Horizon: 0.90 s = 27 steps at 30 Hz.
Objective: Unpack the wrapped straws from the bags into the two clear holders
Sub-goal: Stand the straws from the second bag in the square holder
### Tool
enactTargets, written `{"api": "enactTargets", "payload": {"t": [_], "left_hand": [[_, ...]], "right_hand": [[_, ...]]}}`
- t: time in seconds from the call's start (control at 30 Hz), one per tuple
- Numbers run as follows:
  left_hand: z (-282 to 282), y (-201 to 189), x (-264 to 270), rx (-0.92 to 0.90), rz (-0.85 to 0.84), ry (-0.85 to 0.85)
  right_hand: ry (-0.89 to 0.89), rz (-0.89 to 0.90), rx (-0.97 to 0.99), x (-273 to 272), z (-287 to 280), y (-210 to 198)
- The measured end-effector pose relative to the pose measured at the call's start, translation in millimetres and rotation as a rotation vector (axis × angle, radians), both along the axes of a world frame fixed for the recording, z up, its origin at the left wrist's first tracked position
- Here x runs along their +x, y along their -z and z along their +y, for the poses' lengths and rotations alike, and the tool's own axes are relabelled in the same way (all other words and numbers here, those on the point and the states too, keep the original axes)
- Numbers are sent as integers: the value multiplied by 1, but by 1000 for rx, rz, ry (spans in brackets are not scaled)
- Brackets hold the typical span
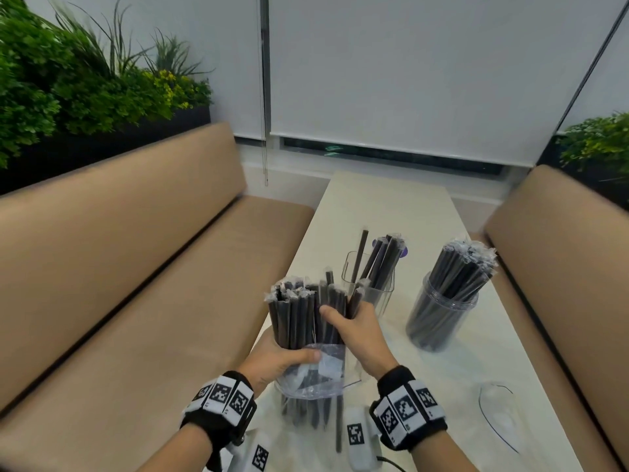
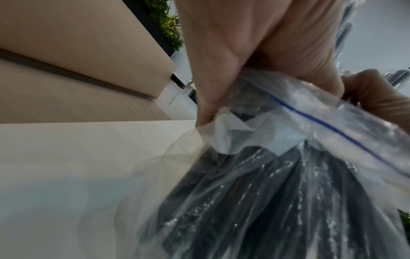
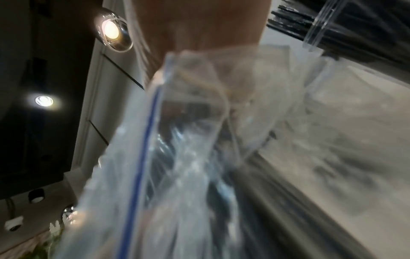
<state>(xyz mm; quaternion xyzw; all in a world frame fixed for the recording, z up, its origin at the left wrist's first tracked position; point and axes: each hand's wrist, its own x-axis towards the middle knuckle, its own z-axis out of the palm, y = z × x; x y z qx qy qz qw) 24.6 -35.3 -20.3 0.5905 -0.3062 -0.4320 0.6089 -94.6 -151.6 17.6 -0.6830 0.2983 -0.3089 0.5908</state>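
Note:
A bundle of black wrapped straws (image 1: 303, 315) stands upright, its lower half inside a clear zip bag (image 1: 311, 376) with a blue stripe (image 2: 332, 129). My left hand (image 1: 282, 359) grips the bag's mouth around the straws. My right hand (image 1: 350, 328) grips the upper part of the bundle, thumb across the front. Behind them a square clear holder (image 1: 369, 287) has a few straws leaning in it. A round clear holder (image 1: 439, 315) to the right is packed with straws; in the right wrist view its rim (image 3: 319, 29) shows at upper right.
The white table (image 1: 469, 379) runs between two tan benches (image 1: 129, 274). An empty clear bag (image 1: 500, 413) lies at the near right. One loose straw (image 1: 339, 427) lies near the table's front edge beside white tagged devices (image 1: 357, 437). Planters sit behind both benches.

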Motion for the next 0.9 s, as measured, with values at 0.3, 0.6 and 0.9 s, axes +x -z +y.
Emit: {"api": "enactTargets", "payload": {"t": [0.3, 0.6, 0.9], "left_hand": [[-3, 0, 8, 42, -47, -33], [-1, 5, 14, 61, -25, -67], [1, 8, 17, 63, -1, -66]], "right_hand": [[106, -158, 15, -6, -31, -52], [195, -404, -26, -11, -85, -165], [231, -27, -480, 23, -113, -147]]}}
